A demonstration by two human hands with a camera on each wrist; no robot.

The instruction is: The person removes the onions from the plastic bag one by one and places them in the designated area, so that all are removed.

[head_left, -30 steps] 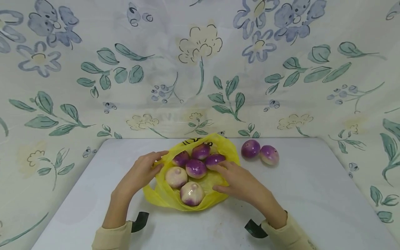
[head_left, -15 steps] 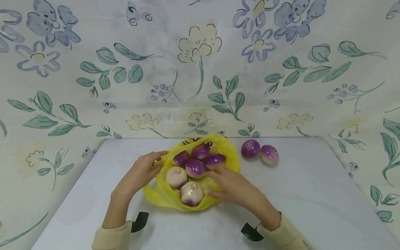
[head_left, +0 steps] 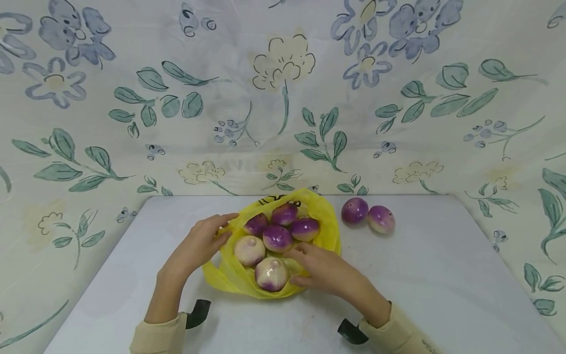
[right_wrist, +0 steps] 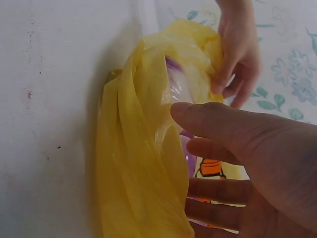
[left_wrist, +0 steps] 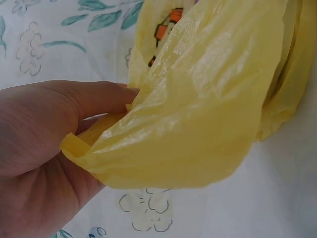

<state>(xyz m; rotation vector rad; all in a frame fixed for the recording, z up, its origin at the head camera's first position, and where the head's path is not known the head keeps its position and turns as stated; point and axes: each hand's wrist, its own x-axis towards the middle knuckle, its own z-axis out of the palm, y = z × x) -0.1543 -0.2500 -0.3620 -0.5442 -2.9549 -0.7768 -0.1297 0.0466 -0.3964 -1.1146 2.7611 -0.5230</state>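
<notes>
A yellow plastic bag (head_left: 212,278) lies spread open on the table, holding several glossy purple-and-white turnips. Two of them show pale undersides: the near turnip (head_left: 271,274) and the left turnip (head_left: 249,251). My left hand (head_left: 199,246) holds the bag's left rim, the film passing between thumb and fingers in the left wrist view; some fingertips are hidden by it. My right hand (head_left: 329,270) reaches over the bag's right side with fingers parted. Its thumb is right beside the near turnip, and its fingertips lie close to the middle purple turnip (head_left: 277,239).
Two more turnips, a darker one (head_left: 354,211) and a paler one (head_left: 381,219), sit on the white table (head_left: 442,275) to the right of the bag. Behind the table hangs a floral cloth (head_left: 283,123). Dark straps (head_left: 352,332) stick out at both sleeves.
My right hand has moved left and toward me, from the right purple turnip to beside the near pale one. The left hand, bag and turnips look the same.
</notes>
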